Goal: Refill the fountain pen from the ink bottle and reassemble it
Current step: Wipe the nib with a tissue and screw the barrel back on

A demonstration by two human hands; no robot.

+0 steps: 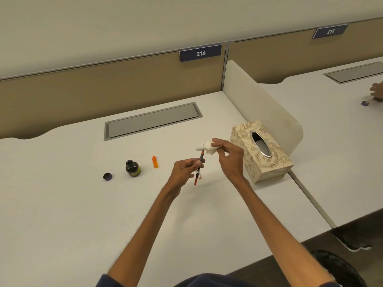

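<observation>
While the left hand (187, 168) pinches the fountain pen (201, 156) above the desk (62, 204), nib end against the tissue (207, 146) bunched in the right hand (228, 155), a hard wipe could smear ink or bend the nib. The pen looks slim and dark with a red tail; an orange pen part (155, 161) lies near the open ink bottle (132, 168).

A: Mounted where?
B: Worn on the head. Single wide-angle view, aimed forward and down over the desk (62, 214). Faced roughly toward label 214 (200, 53).
A: Close?
B: Near. Caught left hand (185, 170) and right hand (230, 160) mid-frame, forearms (145, 235) entering from bottom edge. Reached back to the partition panel (93, 96), plus neighbouring desk (331, 141) at right.
</observation>
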